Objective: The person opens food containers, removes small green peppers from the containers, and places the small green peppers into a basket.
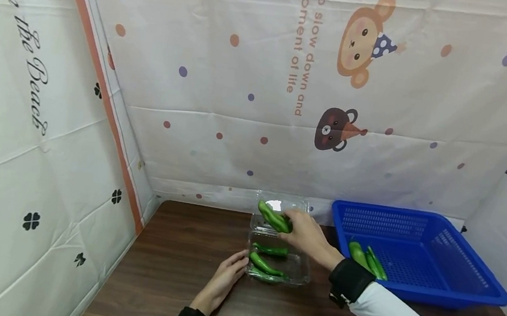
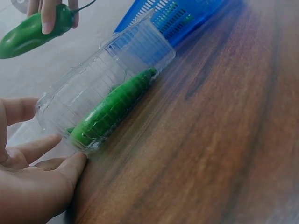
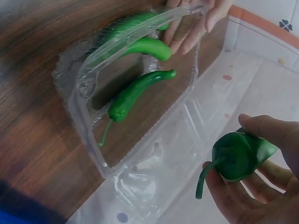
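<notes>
My right hand point(image 1: 308, 235) holds a thick green chili pepper point(image 1: 273, 216) above a clear plastic clamshell box point(image 1: 297, 273). In the right wrist view, thumb and fingers close round this pepper point(image 3: 237, 156), its curved stem pointing outward. Inside the box lie several green peppers, among them a slim one with a long stem point(image 3: 135, 93). My left hand point(image 1: 224, 278) rests against the box's left end, fingers fairly straight. In the left wrist view its fingertips point(image 2: 77, 161) touch the clear wall near a pepper point(image 2: 112, 109) seen through it. The box's lid point(image 1: 269, 198) stands raised at the back.
To the right of the box, a blue plastic basket point(image 1: 454, 294) stands on the brown wooden table point(image 1: 157, 275), with several green peppers point(image 1: 366, 259) at its left end. A printed white cloth point(image 1: 235, 150) hangs behind the table and along its sides.
</notes>
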Tool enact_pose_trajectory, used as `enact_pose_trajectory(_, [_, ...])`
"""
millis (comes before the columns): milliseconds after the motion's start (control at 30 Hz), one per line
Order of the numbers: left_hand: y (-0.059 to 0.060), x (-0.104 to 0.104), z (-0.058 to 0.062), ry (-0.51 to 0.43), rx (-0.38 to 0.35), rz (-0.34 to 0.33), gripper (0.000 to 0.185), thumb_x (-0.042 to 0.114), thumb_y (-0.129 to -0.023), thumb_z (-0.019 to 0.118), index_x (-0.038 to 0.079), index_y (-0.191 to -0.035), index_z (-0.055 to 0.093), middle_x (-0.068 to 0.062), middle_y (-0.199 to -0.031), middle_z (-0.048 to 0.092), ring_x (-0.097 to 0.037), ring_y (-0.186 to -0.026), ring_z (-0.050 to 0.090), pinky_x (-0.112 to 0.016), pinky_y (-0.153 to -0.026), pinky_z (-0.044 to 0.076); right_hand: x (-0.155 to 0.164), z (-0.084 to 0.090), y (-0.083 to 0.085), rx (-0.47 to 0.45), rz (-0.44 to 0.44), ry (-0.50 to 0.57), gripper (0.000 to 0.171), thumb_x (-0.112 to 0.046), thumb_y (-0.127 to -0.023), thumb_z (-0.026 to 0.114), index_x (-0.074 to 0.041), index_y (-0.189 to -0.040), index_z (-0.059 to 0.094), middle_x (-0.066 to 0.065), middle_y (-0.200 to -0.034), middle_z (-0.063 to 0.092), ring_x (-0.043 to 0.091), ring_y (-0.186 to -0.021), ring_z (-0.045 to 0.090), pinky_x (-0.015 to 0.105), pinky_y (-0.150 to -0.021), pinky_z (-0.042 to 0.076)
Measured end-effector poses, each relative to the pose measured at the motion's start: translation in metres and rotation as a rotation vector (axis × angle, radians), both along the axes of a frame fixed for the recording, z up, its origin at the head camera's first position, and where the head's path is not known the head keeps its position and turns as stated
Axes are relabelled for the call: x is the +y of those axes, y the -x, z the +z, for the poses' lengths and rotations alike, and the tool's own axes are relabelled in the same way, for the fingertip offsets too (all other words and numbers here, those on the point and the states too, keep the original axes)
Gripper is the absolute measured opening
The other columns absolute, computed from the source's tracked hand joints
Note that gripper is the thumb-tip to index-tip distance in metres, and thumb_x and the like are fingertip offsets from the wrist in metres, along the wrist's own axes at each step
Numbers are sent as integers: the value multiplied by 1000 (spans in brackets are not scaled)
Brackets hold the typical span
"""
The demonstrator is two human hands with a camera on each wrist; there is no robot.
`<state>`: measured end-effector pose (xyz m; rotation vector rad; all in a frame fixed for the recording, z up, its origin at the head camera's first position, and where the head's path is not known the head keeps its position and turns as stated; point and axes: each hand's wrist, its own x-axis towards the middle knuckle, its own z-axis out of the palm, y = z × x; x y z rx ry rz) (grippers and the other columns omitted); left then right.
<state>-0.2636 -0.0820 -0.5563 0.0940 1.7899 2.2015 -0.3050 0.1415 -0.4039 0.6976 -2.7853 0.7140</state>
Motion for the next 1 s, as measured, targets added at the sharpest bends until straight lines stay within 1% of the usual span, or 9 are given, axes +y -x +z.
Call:
enact_pose_trajectory(100, [-1, -1, 0, -1, -4, 1, 66, 34, -108, 52, 1, -160, 29, -23, -169, 20, -40, -156, 22, -53, -129, 27, -3, 2, 0, -8, 10, 14, 40, -9, -79, 87, -5, -115, 71, 6, -95, 70, 14, -76, 60, 28, -63, 50])
enact_pose_trajectory(200, [-1, -1, -1, -3, 3, 1, 65, 33, -109, 51, 0, -160, 28, -23, -169, 20, -40, -156, 21, -53, -129, 26, -3, 5, 0, -27, 24, 29, 40, -8, -79, 86, -3, -116, 70, 9, -97, 72, 15, -79, 64, 29, -64, 54])
enact_pose_trajectory(333, [0, 1, 0, -7, 8, 5, 66, 33, -108, 52, 0, -160, 29, -23, -168, 21, -40, -156, 21, -53, -130, 25, 1, 11, 0, -55, 23, 54, 41, -7, -79, 86, -2, -116, 70, 12, -101, 74, 21, -86, 68, 33, -69, 58])
enact_pose_trajectory(500, [4, 3, 2, 10, -1, 2, 65, 33, -108, 52, 1, -160, 30, -23, -168, 22, -40, -156, 23, -53, -129, 26, 9, 16, 0, -80, 1, 65, 44, -8, -81, 86, -2, -121, 69, 14, -106, 73, 26, -93, 70, 37, -74, 60])
enact_pose_trajectory(700, [7, 5, 4, 4, -5, 8, 63, 30, -108, 52, 0, -159, 31, -23, -168, 23, -40, -156, 23, -53, -130, 26, 14, 20, -3, -69, -14, 73, 45, -11, -83, 85, -4, -123, 69, 14, -107, 73, 26, -91, 70, 35, -71, 59])
enact_pose_trajectory(833, [6, 5, 4, 5, -26, 15, 62, 30, -108, 52, 0, -159, 32, -22, -168, 24, -39, -156, 24, -53, -129, 26, 16, 24, -5, -76, -12, 70, 43, -10, -83, 85, -4, -122, 68, 15, -106, 73, 25, -89, 70, 35, -70, 59])
enact_pose_trajectory(1000, [3, 2, 2, 7, -15, 9, 64, 33, -108, 53, 1, -159, 32, -22, -168, 24, -39, -156, 24, -53, -130, 26, 17, 29, -7, -65, 9, 79, 42, -9, -83, 85, -3, -121, 68, 16, -108, 72, 28, -92, 71, 38, -71, 61])
